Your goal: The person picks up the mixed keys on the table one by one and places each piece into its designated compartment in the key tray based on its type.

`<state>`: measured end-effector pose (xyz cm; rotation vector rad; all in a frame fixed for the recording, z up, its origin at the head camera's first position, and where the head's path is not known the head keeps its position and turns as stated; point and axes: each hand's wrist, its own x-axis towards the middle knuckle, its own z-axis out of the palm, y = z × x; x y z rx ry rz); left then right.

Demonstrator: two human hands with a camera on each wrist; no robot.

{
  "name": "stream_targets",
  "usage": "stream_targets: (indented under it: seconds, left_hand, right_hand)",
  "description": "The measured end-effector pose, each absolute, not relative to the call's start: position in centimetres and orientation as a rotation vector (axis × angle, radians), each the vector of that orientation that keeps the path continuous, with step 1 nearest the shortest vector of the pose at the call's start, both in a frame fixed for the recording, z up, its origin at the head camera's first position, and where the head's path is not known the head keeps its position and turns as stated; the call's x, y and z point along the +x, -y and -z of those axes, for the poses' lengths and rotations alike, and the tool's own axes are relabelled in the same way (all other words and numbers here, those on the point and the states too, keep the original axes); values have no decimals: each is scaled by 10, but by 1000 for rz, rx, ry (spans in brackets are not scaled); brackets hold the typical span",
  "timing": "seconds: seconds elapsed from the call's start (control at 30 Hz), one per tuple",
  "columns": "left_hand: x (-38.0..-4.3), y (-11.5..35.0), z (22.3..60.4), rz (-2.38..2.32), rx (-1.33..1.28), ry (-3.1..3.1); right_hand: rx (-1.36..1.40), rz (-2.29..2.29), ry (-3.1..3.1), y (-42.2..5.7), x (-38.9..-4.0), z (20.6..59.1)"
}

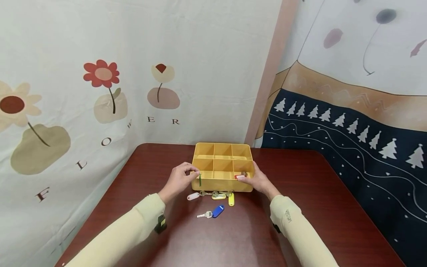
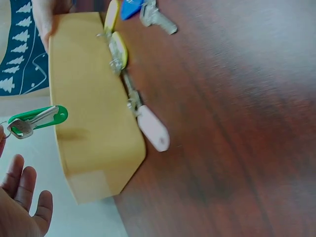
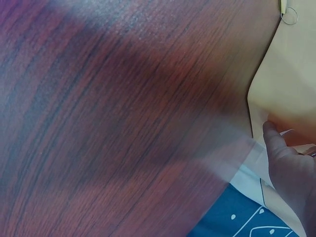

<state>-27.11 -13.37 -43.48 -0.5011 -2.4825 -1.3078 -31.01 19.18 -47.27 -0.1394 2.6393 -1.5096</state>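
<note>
A green-tagged key (image 2: 37, 120) hangs by its ring from the fingertips of my left hand (image 1: 179, 178), which pinches it at the front left of a yellow divided box (image 1: 221, 185). In the left wrist view, the other fingers of that hand are spread loosely. My right hand (image 1: 259, 181) grips the box's front right corner, thumb over the front rim. Beside that thumb, a red-tagged key (image 1: 238, 176) shows in the front right compartment, partly hidden. Along the box's front base lie keys with a white tag (image 1: 193, 196) and yellow tags (image 1: 231, 199).
A key with a blue tag (image 1: 218, 211) lies nearer on the dark red wooden table (image 1: 150, 237). Behind the table hangs a flower-printed white curtain (image 1: 213, 74). A dark blue patterned cloth (image 1: 333, 155) hangs on the right.
</note>
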Motion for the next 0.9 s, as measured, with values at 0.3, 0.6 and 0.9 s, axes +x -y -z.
stream_targets:
  seconds: [0.3, 0.6, 0.9]
  left_hand:
    - [-300, 131, 419, 1329, -414, 2497]
    - [-339, 126, 406, 1378, -318, 2474]
    - [-375, 116, 399, 1444, -237, 2467]
  right_hand:
    - [-139, 1533, -2617, -192, -308, 472]
    - [-121, 1547, -2609, -191, -309, 472]
    - [-127, 1562, -2627, -191, -312, 475]
